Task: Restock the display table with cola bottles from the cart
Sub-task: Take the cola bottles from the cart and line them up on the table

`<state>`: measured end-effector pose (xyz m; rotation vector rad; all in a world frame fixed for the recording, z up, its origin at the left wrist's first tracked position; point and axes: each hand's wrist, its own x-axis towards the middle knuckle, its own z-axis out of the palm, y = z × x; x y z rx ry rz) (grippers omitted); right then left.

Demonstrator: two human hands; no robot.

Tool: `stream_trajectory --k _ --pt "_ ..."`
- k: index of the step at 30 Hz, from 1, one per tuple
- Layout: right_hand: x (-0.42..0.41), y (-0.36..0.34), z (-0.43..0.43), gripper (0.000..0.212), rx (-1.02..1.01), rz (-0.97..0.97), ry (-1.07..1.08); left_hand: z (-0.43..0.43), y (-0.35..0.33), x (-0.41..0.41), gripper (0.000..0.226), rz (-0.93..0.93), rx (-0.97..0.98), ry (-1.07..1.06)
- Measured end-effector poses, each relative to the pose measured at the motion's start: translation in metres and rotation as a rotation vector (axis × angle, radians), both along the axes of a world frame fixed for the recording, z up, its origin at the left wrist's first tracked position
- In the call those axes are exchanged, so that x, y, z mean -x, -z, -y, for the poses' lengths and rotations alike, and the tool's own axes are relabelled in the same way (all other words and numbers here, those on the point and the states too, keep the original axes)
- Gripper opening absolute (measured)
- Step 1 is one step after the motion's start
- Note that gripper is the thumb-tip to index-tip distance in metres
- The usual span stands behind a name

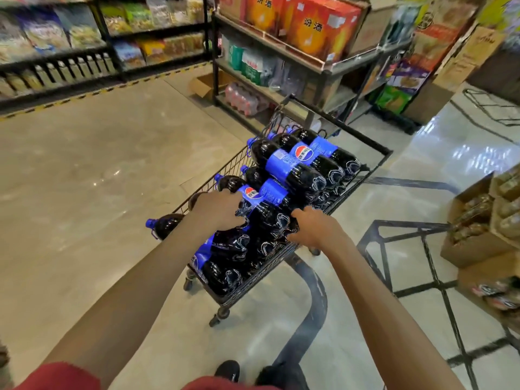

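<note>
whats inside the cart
The cart holds big cola bottles with blue labels, lying on their sides, stacked at least two deep. The left hand and right hand grip one on top. Its floor and anything below the bottles are covered.

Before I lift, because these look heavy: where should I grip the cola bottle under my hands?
Probably from above, at both ends: left hand on the shoulder, right hand at the base. The cola bottle lies sideways atop others.

Stacked sideways in layers inside the black wire cart (247,288), dark cola bottles (292,167) with blue labels and caps, necks left, bases right, one middle bottle (267,215) gripped by left hand (216,209) near its label and right hand (315,229) at its base.
</note>
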<state>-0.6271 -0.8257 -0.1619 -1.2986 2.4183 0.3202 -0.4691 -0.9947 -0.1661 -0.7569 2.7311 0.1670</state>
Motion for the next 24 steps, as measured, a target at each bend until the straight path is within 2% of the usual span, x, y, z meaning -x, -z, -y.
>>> stream_trajectory --k 14,21,24 --pt "0.183 0.004 0.066 0.062 0.068 0.007 -0.155 0.055 0.026 0.181 0.046 -0.144 -0.159 -0.340" --pt "0.230 0.022 0.103 0.057 0.076 0.103 -0.239 0.073 0.054 0.223 0.043 -0.162 -0.239 -0.525" --pt "0.237 0.036 0.114 0.063 0.061 0.155 -0.260 0.079 0.064 0.234 0.050 -0.169 -0.267 -0.600"
